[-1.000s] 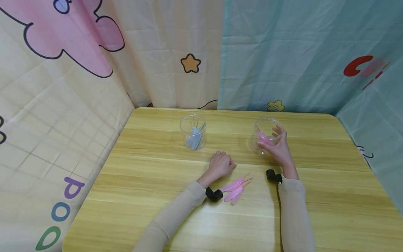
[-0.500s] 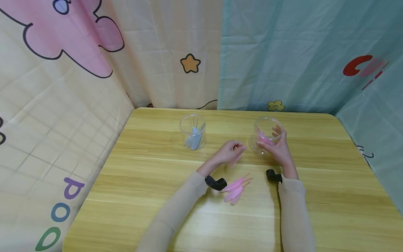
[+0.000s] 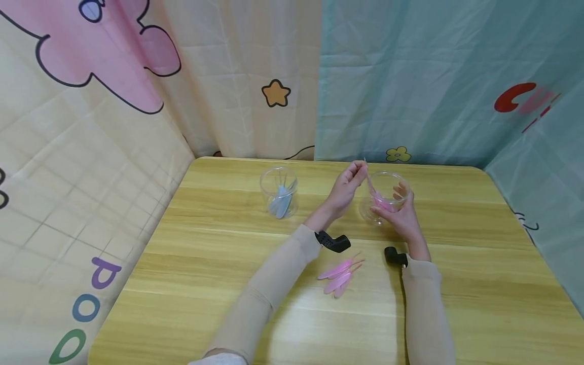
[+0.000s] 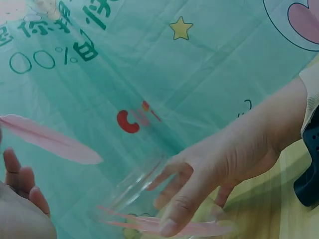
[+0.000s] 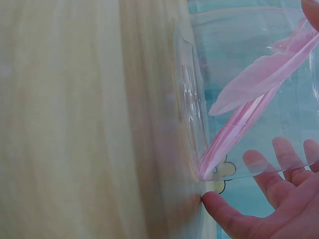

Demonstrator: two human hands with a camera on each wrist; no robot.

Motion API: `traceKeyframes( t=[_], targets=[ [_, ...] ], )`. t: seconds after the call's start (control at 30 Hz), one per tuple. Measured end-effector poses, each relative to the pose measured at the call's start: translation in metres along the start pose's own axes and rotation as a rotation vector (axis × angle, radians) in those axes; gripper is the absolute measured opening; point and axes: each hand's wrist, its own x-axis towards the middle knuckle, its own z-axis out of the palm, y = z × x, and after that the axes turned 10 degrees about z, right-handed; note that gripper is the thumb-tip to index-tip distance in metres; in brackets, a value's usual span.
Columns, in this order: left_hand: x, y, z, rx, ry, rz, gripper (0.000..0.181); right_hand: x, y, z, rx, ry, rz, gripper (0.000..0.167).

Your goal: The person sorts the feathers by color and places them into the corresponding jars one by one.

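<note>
My left hand (image 3: 344, 190) pinches a pink feather (image 4: 55, 140) by its quill end, beside the rim of a clear cup (image 3: 367, 212). In the left wrist view, the feather's broad tip slants down toward that cup. Several pink feathers (image 5: 254, 89) lean inside it, their quills upward. From the right side, my right hand (image 3: 403, 215) grips the cup with thumb and fingers around its wall. On the table (image 3: 219, 274) below the hands lie several loose pink feathers (image 3: 338, 280), quills pointing right.
To the left stands another clear cup (image 3: 266, 198), holding several blue feathers (image 3: 282, 203). Printed curtains (image 3: 228, 76) hang behind and at both sides of the table. Each wrist wears a small black camera (image 3: 335, 243).
My left hand has risen from near the loose feathers to the right cup's rim, carrying a pink feather. My right hand has kept its grip on the cup.
</note>
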Motion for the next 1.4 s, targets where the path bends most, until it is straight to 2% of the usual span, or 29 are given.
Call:
traceKeyframes(
  t=[0.17, 0.3, 0.4, 0.53, 0.67, 0.77, 0.9, 1.23, 1.3, 1.4],
  targets=[
    [0.005, -0.007, 0.008, -0.043, 0.096, 0.08, 0.01, -0.001, -0.002, -0.001, 0.006, -0.011, 0.014, 0.102],
    [0.004, -0.006, 0.016, -0.055, 0.13, 0.12, 0.01, -0.006, -0.013, -0.001, 0.023, -0.024, 0.034, 0.102],
    [0.003, -0.011, 0.018, -0.013, 0.142, 0.121, 0.015, -0.013, -0.025, 0.0, 0.027, -0.029, 0.037, 0.101],
    [-0.002, -0.019, 0.018, 0.116, 0.137, 0.088, 0.018, -0.019, -0.034, 0.001, 0.016, -0.025, 0.04, 0.099],
    [-0.006, -0.024, 0.016, 0.216, 0.106, 0.061, 0.019, -0.008, -0.018, -0.001, -0.004, -0.016, 0.031, 0.099],
    [-0.009, -0.038, 0.008, 0.266, 0.083, 0.046, 0.019, -0.001, -0.006, -0.001, -0.014, -0.007, 0.013, 0.1],
    [-0.015, -0.056, -0.006, 0.346, 0.059, 0.029, 0.022, -0.001, -0.005, 0.0, -0.015, -0.002, 0.004, 0.101],
    [-0.041, -0.048, -0.03, 0.565, -0.036, 0.028, 0.021, 0.0, -0.004, -0.001, -0.005, 0.005, -0.017, 0.1],
    [-0.048, -0.047, -0.033, 0.624, -0.069, 0.008, 0.02, 0.0, -0.004, -0.001, -0.004, 0.004, -0.018, 0.099],
    [-0.06, -0.045, -0.036, 0.761, -0.159, -0.043, 0.018, 0.0, -0.003, -0.001, -0.001, 0.001, -0.02, 0.099]
  ],
)
